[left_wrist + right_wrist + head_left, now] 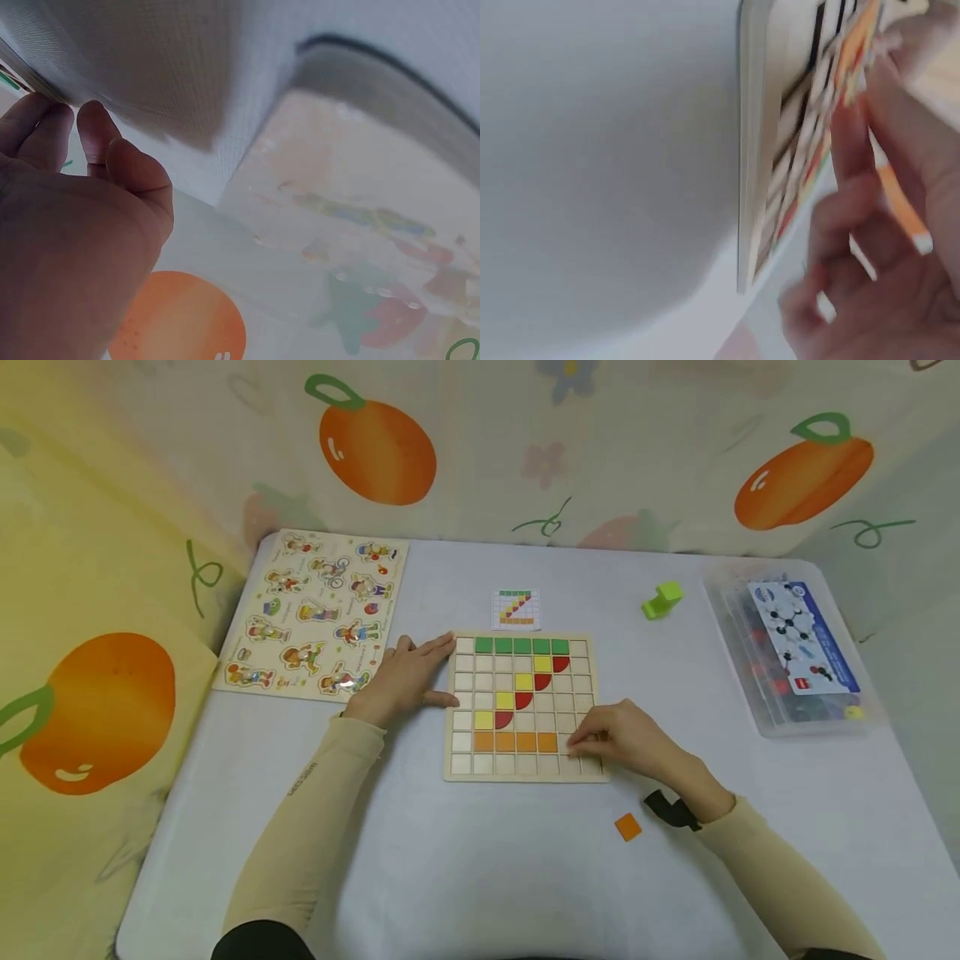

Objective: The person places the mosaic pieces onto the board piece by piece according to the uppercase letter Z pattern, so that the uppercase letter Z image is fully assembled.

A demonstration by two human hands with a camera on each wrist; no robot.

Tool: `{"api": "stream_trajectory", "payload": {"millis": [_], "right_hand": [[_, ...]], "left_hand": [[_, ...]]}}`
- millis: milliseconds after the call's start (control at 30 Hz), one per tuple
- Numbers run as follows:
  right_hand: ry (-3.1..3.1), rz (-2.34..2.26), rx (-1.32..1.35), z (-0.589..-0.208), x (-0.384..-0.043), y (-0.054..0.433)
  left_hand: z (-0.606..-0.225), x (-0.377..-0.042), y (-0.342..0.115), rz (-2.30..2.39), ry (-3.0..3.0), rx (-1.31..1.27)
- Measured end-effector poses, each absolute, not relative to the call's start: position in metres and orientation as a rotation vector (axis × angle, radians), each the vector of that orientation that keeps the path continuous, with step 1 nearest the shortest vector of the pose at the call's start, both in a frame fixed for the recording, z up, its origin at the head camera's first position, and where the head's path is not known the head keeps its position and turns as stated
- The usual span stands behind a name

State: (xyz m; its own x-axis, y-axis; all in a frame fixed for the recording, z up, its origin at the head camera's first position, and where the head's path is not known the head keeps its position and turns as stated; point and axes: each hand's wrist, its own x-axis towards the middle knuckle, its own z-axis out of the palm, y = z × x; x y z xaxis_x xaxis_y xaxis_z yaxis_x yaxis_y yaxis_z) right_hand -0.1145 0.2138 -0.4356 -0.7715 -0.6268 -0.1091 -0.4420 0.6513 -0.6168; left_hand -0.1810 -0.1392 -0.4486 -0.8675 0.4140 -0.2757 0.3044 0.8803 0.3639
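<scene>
A wooden grid board (525,779) lies in the middle of the table, holding a row of green tiles (522,647), a diagonal of yellow squares (504,700) and red quarter-rounds (522,699), and a row of orange tiles (516,742). The left hand (405,681) touches the board's left edge, fingers and thumb spread apart. Over the lower right cells is the right hand (626,739), its bent thumb and forefinger close together beside the orange row's right end. Whether they pinch anything is hidden and blurred in the right wrist view. A loose orange tile (628,827) lies below that hand.
Above the board sits a small pattern card (516,610). A picture puzzle board (315,610) is at the back left, near the left hand. At the right are a green block-shaped piece (663,600) and a clear plastic box (787,714). Printed curtains border the table.
</scene>
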Motion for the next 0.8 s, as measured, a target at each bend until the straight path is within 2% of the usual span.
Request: {"api": "stream_trajectory", "payload": {"millis": [300,633,800], "right_hand": [[2.334,-0.615,-0.776,-0.418,-0.090,0.260],[2.328,-0.547,-0.886,-0.426,-0.071,0.267],[2.371,-0.617,-0.801,-0.427,-0.078,0.274]], "left_hand": [[-0.446,-0.181,-0.139,0.447,2.715,0.536],[-0.447,-0.182,-0.138,0.435,2.716,0.545],[-0.446,-0.183,-0.138,0.438,2.715,0.542]]}}
